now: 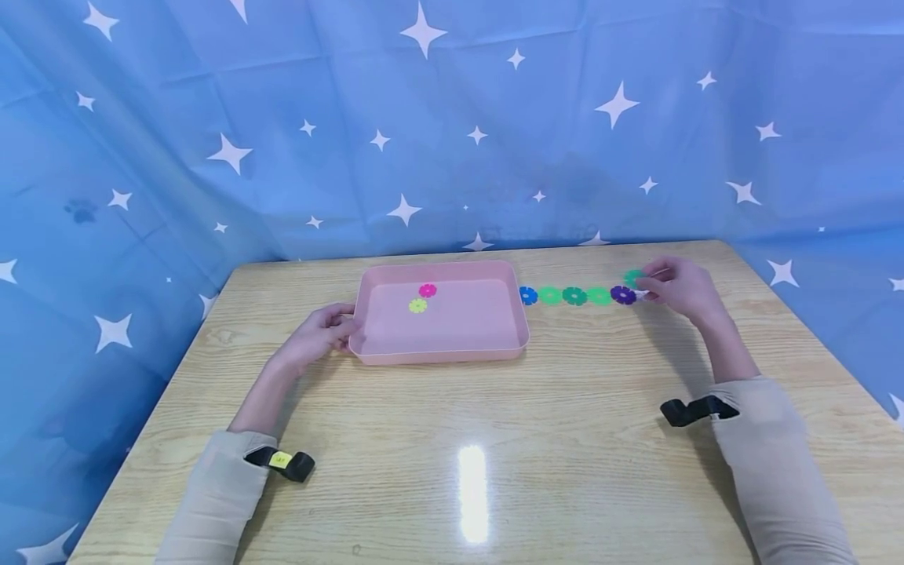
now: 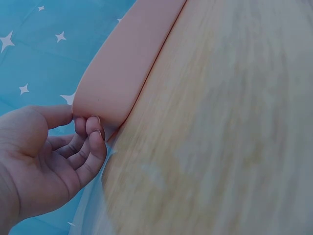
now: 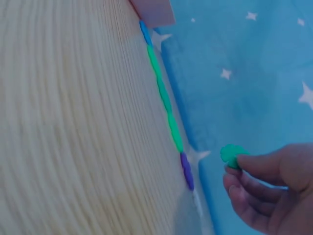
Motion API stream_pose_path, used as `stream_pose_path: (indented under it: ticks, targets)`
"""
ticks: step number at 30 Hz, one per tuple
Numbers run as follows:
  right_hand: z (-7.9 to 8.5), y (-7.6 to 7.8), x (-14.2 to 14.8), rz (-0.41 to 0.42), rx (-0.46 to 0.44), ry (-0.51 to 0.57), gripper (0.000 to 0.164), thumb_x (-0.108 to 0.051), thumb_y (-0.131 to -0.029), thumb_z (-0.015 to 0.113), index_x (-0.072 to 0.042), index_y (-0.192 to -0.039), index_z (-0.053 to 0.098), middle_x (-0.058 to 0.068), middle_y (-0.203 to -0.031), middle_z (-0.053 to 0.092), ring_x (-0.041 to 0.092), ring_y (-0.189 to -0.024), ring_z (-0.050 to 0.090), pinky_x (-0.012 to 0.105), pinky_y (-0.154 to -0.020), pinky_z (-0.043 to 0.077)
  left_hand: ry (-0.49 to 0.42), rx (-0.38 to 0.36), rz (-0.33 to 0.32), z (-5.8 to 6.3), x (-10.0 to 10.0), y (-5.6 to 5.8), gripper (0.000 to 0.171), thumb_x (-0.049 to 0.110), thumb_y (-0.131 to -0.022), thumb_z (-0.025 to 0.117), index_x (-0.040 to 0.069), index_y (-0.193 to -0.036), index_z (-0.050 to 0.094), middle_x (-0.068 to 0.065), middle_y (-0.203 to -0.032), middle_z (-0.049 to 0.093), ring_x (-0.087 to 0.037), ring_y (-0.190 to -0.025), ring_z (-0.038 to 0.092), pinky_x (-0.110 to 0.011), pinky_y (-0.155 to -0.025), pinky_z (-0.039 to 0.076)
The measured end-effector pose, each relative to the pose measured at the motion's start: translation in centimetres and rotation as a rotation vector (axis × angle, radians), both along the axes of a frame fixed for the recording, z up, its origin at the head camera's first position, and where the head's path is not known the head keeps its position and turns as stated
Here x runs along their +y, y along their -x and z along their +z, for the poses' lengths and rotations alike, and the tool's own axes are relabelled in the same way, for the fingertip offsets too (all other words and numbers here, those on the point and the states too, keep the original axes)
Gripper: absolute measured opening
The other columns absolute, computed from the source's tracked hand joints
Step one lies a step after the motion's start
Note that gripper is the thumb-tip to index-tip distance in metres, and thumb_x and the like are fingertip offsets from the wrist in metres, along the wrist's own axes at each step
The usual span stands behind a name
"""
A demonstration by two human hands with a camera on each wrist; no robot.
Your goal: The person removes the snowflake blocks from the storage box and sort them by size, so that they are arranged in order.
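My left hand [image 1: 326,329] grips the left wall of a shallow pink tray [image 1: 441,355], thumb at the rim and fingers curled against the outside. Inside the tray lie a pink notched building disc [image 1: 427,290] and a yellow disc [image 1: 418,305]. Between thumb and fingertips, my right hand [image 1: 678,289] pinches a green notched building disc [image 3: 232,153], raised above the table. Below it, a row of flat discs runs right from the tray: a blue disc [image 1: 528,296], several green ones, a purple disc [image 1: 624,295] and a whitish one [image 1: 641,295] partly hidden by the hand.
The wooden table [image 1: 565,439] extends in front of the tray, with a bright light reflection on it. A blue curtain [image 1: 452,125] with white stars hangs behind the far edge. Black straps sit on both sleeves.
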State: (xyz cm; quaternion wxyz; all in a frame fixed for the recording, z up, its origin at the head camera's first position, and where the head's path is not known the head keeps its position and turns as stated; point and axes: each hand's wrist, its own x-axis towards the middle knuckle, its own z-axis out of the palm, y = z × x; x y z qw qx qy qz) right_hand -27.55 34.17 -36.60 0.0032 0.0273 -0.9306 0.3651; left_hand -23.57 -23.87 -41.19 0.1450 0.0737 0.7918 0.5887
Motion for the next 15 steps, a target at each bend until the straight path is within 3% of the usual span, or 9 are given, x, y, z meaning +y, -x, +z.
stream_pose_path:
  ticks: [8, 15]
  targets:
    - [-0.7, -0.1, 2.2, -0.081, -0.012, -0.031, 0.045, -0.027, -0.101, 0.061, 0.012, -0.122, 0.055, 0.028, -0.105, 0.066, 0.016, -0.073, 0.068, 0.022, -0.062, 0.052, 0.004, 0.003, 0.001, -0.1, -0.1, 0.0, 0.048, 0.015, -0.106, 0.053, -0.008, -0.146, 0.041, -0.018, -0.103, 0.059, -0.018, -0.079, 0.059, -0.027, -0.070, 0.053]
    - [-1.3, -0.2, 3.4, -0.173, -0.061, -0.016, 0.043, -0.022, -0.100, 0.062, 0.015, -0.121, 0.054, 0.022, -0.097, 0.065, 0.010, -0.070, 0.064, 0.024, -0.062, 0.055, -0.002, 0.002, 0.000, -0.1, -0.1, 0.0, 0.049, 0.015, -0.106, 0.053, -0.008, -0.147, 0.039, -0.019, -0.105, 0.060, -0.017, -0.080, 0.059, -0.027, -0.071, 0.054]
